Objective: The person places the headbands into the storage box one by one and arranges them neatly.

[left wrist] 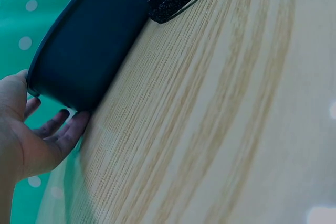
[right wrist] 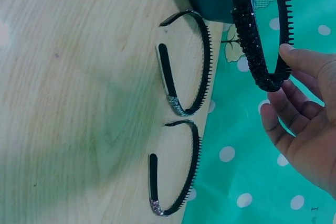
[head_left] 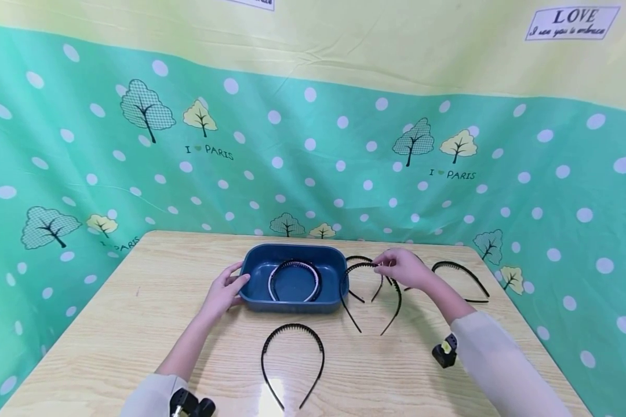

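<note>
My right hand (head_left: 403,267) pinches a black toothed headband (head_left: 362,264) at its top, between thumb and fingers. In the right wrist view, black sparkling beads (right wrist: 249,45) cover part of it. Its two ends point down, just right of a dark blue plastic bin (head_left: 294,307). At the bin's left end, my left hand (head_left: 221,295) grips it, thumb at the rim and fingers low against the outer wall. Inside the bin lie a pale pink headband (head_left: 270,285) and a black one beside it. Another black headband (head_left: 292,326) lies in front of the bin.
Right of the bin, behind the held one, lies a further headband (head_left: 359,258). Toward the table's right edge is another headband (head_left: 472,275); the right wrist view shows silver glitter on one band (right wrist: 209,61). A green dotted cloth (head_left: 313,174) hangs behind the wooden table (head_left: 125,324).
</note>
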{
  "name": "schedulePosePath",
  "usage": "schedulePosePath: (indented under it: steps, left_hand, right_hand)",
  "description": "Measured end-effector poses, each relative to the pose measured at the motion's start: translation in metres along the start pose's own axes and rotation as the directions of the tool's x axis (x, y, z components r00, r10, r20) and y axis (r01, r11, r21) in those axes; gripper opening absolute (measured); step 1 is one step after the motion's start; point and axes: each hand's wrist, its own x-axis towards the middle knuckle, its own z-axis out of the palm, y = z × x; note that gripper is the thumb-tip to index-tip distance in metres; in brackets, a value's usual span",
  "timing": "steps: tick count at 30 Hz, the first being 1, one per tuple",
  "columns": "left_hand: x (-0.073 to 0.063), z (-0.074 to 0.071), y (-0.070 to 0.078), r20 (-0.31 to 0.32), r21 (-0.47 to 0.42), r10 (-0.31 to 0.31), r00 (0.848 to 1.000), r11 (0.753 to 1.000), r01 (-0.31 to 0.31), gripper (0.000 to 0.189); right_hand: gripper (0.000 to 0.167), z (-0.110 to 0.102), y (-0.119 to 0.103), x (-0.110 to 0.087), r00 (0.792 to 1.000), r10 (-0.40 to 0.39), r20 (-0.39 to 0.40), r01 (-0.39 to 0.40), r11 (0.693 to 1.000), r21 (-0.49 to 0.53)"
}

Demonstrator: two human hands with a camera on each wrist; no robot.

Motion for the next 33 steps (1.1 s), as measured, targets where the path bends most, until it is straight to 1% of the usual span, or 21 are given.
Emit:
schedulePosePath:
  steps: [11, 14, 22, 27, 33]
  left_hand:
    - [0.000, 0.000, 0.000, 0.001, 0.006, -0.003, 1.000, 1.000, 0.003, 0.057]
    - [0.001, 0.000, -0.001, 0.000, 0.003, -0.005, 1.000, 1.000, 0.005, 0.057]
    - [0.000, 0.000, -0.001, 0.002, -0.004, -0.004, 1.000, 1.000, 0.004, 0.056]
    - [-0.001, 0.000, 0.000, 0.003, -0.005, -0.003, 1.000, 1.000, 0.004, 0.057]
    - [-0.001, 0.000, 0.000, -0.003, 0.000, -0.006, 1.000, 1.000, 0.006, 0.057]
  right_hand:
    - [0.026, 0.008, -0.010, 0.014, 0.998, 0.052, 0.024, -0.053, 0.998, 0.023]
    - [0.027, 0.011, -0.012, 0.017, 0.998, 0.056, 0.025, -0.057, 0.998, 0.039]
    - [0.026, 0.019, -0.018, 0.026, 0.998, 0.054, -0.015, -0.053, 0.997, 0.052]
    - [0.026, 0.021, -0.019, 0.031, 0.998, 0.063, -0.025, -0.061, 0.996, 0.063]
    - [0.024, 0.024, -0.021, 0.039, 0.998, 0.045, -0.044, -0.041, 0.995, 0.089]
